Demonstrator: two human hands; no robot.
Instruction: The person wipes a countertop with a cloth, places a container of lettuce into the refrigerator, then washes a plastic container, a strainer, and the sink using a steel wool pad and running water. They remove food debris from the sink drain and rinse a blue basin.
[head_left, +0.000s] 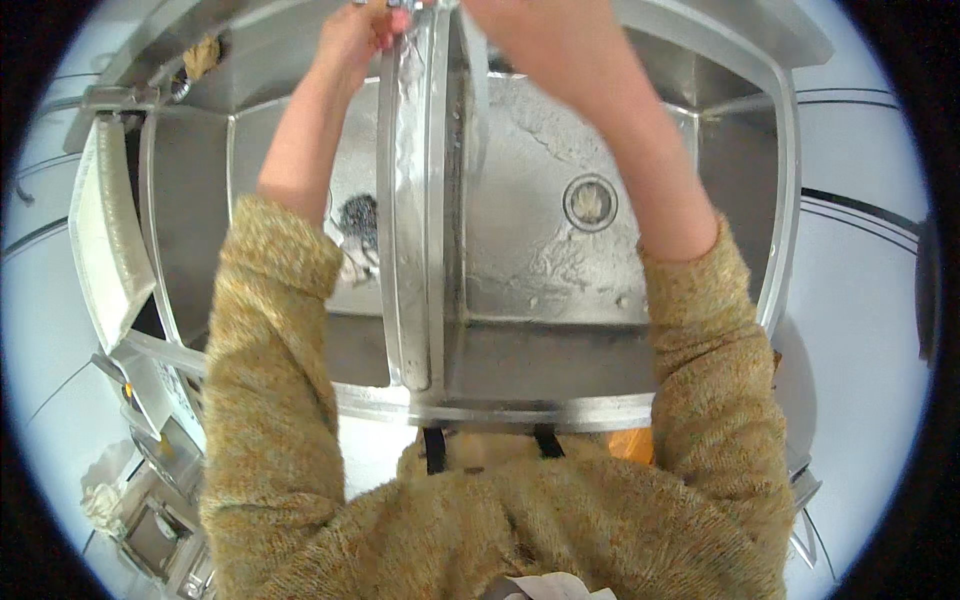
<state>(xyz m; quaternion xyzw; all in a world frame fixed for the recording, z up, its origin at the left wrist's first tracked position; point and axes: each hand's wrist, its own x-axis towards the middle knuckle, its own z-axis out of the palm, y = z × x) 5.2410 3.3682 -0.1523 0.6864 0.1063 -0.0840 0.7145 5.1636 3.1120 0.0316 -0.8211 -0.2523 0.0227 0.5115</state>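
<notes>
A two-basin stainless-steel sink lies before me. At the top edge of the view my left hand (358, 37) reaches over the left basin (285, 142), its fingers beside a metal fitting at the divider (411, 225). Whether the fingers grip that fitting is unclear. My right hand (536, 37) extends over the right basin (517, 217); its fingertips are cut off by the frame. Below it, a round drain (590, 202) holds pale residue, and water covers the basin floor. A dark scouring pad (358, 216) and a whitish item (357, 264) lie in the left basin.
A thick white pad or folded cloth (112, 232) stands at the sink's left side. Some crumpled brown material (201, 58) sits on the back left ledge. Dishes and containers (161, 517) stand at lower left. The sink's front rim (525, 412) runs close to my body.
</notes>
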